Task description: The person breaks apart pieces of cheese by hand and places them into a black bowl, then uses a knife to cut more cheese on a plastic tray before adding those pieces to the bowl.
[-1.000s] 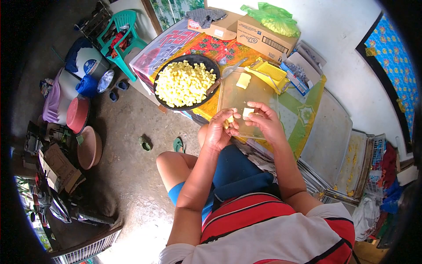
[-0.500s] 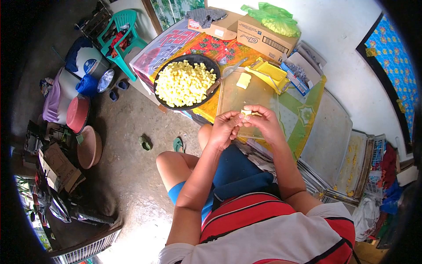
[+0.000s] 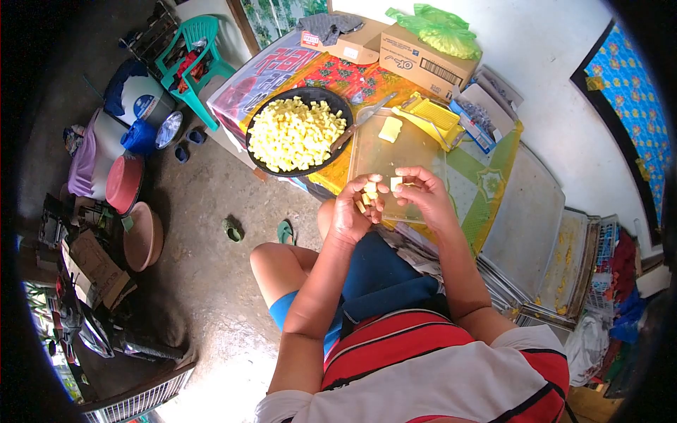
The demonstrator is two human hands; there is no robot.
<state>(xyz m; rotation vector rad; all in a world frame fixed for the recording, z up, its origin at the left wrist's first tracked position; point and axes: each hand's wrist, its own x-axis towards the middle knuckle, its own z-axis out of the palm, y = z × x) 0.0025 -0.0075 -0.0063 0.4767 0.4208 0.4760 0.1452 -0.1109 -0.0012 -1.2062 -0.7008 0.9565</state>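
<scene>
Several small pale yellow pieces (image 3: 370,190) rest in the curled fingers of my left hand (image 3: 358,206). Close beside it, my right hand (image 3: 425,197) pinches one yellow piece (image 3: 395,182) between thumb and fingers. Both hands are over the near edge of a clear board (image 3: 416,158). A larger yellow slab (image 3: 390,129) lies farther back on that board. To the left, a round black tray (image 3: 343,106) holds a heap of yellow cubes (image 3: 296,134). A knife (image 3: 372,111) leans across from the tray's rim to the board.
A yellow slicer (image 3: 431,118) lies at the board's back right. Cardboard boxes (image 3: 416,60) and a green plastic bag (image 3: 441,32) stand at the table's back. Stacked metal trays (image 3: 525,218) are on the right. A green chair (image 3: 194,60) and basins (image 3: 144,236) are on the left.
My hands have moved slightly apart. My left hand has turned and opened somewhat, showing several pieces in it, while one piece is now apart in my right fingertips.
</scene>
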